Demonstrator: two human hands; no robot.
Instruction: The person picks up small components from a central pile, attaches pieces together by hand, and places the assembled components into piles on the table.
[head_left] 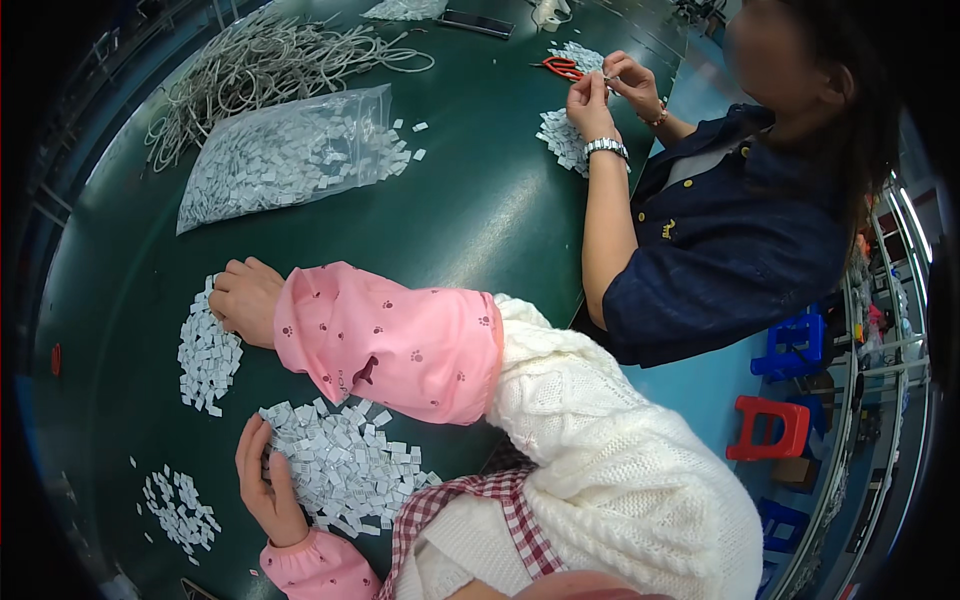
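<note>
The fingers of my left hand (268,500) curve with a gap between them and the thumb, at the edge of the big pile of white pieces (350,465), which lies between them and my checked apron (440,500). The fingers of my right hand (250,302) curl down onto the end of a smaller pile (208,362); their tips are hidden, so I cannot tell whether they pinch anything. Past my left fingers, on the side away from the big pile, a scattered heap (182,512) lies on the green surface (470,180).

Only a narrow strip parts the big pile from the smaller one, so a careless sweep of either hand could mix them. My loose pink sleeve (400,340) comes close to the big pile and could drag pieces out of it.

Beyond my right fingers, a clear bag (280,160) has loose pieces at one end; if unsealed, a knock might pour out more. Tangled cables (260,75) behind it could shove it if pulled. Farther off, a co-worker's hands (595,112) work near a red-handled tool (562,67).
</note>
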